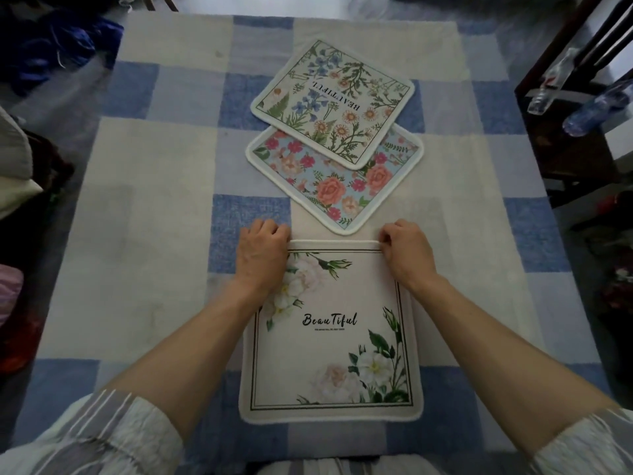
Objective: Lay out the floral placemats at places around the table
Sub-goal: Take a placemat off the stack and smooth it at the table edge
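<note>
A cream placemat [329, 341] with white flowers and the word "Beautiful" lies flat at the near edge of the table, straight in front of me. My left hand [262, 253] grips its far left corner and my right hand [406, 250] pinches its far right corner. Beyond it, a blue placemat with pink roses [339, 192] lies turned at an angle. A white wildflower placemat [334, 101] overlaps the far part of the rose one, its lettering upside down to me.
A blue and white checked cloth [154, 186] covers the table. A dark wooden chair [575, 108] with plastic bottles [596, 109] on its seat stands at the right. Blue fabric [51, 46] and piled cushions [13, 173] sit at the left.
</note>
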The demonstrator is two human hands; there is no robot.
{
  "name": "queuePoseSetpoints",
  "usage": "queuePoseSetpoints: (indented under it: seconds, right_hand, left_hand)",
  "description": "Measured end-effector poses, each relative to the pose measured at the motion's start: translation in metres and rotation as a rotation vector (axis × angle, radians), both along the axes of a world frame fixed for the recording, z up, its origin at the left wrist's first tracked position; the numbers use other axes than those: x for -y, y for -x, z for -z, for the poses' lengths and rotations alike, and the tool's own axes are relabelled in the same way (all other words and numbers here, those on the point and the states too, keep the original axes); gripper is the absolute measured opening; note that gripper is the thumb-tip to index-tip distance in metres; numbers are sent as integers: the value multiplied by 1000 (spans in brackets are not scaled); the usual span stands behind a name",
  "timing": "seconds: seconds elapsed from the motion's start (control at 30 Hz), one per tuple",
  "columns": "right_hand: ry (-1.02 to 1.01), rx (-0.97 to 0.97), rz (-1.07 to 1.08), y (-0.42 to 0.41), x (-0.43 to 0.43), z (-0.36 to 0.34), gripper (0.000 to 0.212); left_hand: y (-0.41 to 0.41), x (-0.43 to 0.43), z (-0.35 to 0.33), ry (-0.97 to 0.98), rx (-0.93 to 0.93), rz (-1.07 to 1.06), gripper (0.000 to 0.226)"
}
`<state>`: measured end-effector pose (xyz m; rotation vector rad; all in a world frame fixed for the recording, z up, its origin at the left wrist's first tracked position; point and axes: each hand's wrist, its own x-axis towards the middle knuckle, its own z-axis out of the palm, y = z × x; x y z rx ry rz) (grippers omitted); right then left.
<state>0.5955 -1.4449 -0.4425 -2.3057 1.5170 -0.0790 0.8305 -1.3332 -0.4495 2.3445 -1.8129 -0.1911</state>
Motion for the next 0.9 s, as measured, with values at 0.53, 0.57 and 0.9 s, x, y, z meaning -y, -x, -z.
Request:
queuePoseSetpoints:
  seconds: [0.53,0.57,0.9]
  right_hand:
    - [93,90,-3,15,-76,-27,42]
    - [89,94,-10,17,-85,-29,44]
    - [58,156,-133,59,-167,-25,48]
  left_hand:
    - [-12,-52,-17,46,-74,-40,44]
    - [-9,-58,-21,54,-74,-33,45]
    - [61,-160,-37,89,-126,-60,64]
